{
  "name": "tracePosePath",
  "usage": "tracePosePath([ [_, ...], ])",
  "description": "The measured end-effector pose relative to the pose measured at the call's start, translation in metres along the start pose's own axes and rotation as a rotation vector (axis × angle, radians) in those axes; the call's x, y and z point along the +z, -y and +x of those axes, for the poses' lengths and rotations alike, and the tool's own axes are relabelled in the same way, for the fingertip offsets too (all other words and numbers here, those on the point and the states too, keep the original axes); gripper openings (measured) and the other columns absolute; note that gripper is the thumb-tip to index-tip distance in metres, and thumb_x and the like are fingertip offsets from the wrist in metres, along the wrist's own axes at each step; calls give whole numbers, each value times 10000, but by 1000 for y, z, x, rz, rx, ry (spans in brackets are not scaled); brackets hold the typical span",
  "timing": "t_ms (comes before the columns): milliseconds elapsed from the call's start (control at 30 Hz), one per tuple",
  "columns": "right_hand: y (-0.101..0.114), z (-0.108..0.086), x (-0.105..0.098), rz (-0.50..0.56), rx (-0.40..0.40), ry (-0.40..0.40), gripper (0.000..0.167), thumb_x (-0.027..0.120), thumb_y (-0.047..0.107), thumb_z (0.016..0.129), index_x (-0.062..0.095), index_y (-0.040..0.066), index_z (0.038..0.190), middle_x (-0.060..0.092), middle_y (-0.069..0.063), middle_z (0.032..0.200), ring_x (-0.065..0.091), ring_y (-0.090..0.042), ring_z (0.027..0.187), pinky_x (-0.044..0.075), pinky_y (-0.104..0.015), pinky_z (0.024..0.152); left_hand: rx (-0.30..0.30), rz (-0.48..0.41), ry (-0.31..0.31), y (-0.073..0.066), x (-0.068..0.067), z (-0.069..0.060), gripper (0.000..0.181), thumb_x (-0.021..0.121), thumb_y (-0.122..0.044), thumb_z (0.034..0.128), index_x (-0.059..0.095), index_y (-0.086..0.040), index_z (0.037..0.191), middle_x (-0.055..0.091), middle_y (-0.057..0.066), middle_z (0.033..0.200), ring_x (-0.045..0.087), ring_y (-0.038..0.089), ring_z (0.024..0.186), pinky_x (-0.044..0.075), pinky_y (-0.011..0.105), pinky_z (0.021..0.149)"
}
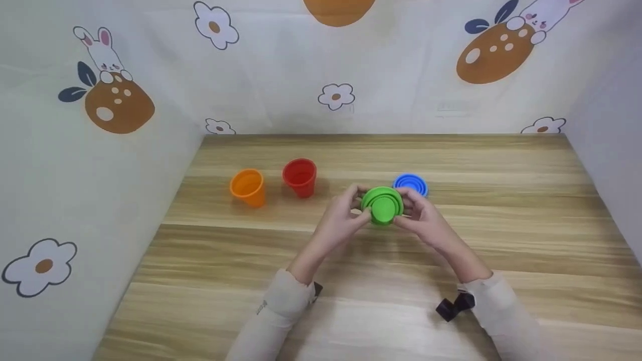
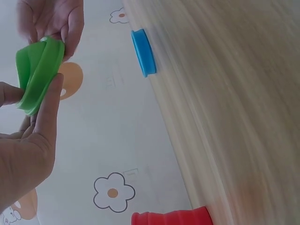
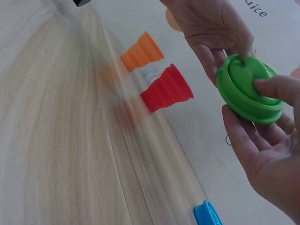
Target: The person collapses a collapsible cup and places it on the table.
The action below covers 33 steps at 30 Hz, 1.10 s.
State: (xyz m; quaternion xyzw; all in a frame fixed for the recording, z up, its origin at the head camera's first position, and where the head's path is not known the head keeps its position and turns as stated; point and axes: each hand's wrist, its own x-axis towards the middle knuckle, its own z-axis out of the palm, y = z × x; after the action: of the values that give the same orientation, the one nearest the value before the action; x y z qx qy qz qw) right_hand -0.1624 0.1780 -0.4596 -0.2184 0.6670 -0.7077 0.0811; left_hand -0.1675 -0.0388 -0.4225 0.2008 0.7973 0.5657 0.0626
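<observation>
A green collapsible cup [image 1: 383, 206], partly folded into rings, is held above the table between both hands. My left hand [image 1: 346, 213] grips its left side, thumb on the base side and fingers round the rim. On the opposite side my right hand [image 1: 420, 215] pinches it the same way. The right wrist view shows the green cup [image 3: 246, 89] tilted, with a thumb pressing near its base. Just behind the right hand, a blue collapsible cup [image 1: 410, 184] lies folded flat on the table.
An orange cup [image 1: 249, 187] and a red cup [image 1: 301, 178] stand extended at the left of the wooden table [image 1: 225, 281]. A patterned cloth wall [image 1: 281, 75] rises behind the table and along both sides.
</observation>
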Motion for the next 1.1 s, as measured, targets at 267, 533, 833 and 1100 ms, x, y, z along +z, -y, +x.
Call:
tracePosePath([
  [267, 5, 3, 9, -64, 54, -116, 491, 624, -94, 883, 429, -120, 1333, 670, 192, 1129, 643, -60, 991, 575, -215, 865, -20, 2, 56, 2, 2, -2, 526, 693, -29, 850, 464, -59, 1323, 609, 120, 1263, 630, 214, 1091, 597, 290, 887],
  [533, 10, 3, 16, -129, 78, -185, 473, 620, -126, 871, 468, -121, 1319, 650, -209, 1264, 666, -48, 968, 589, -215, 847, -2, 173, 20, 0, 7, -2, 663, 802, -139, 833, 410, -63, 1363, 589, 114, 1351, 580, 216, 1227, 525, 314, 1010],
  [833, 13, 2, 18, -155, 75, -110, 504, 592, -81, 910, 414, -116, 1380, 559, -318, 1321, 642, -28, 1039, 573, -207, 889, 22, 276, -17, -3, 6, -2, 607, 771, -20, 829, 413, -42, 1319, 600, 146, 1321, 586, 244, 1239, 495, 358, 1083],
  [1100, 13, 5, 21, -161, 83, -141, 506, 657, -31, 906, 460, -70, 1370, 613, -255, 1277, 659, -63, 1017, 588, -226, 868, -16, 319, -36, -4, 7, -3, 578, 747, -27, 853, 411, -66, 1321, 610, 135, 1300, 600, 225, 1199, 510, 353, 1063],
])
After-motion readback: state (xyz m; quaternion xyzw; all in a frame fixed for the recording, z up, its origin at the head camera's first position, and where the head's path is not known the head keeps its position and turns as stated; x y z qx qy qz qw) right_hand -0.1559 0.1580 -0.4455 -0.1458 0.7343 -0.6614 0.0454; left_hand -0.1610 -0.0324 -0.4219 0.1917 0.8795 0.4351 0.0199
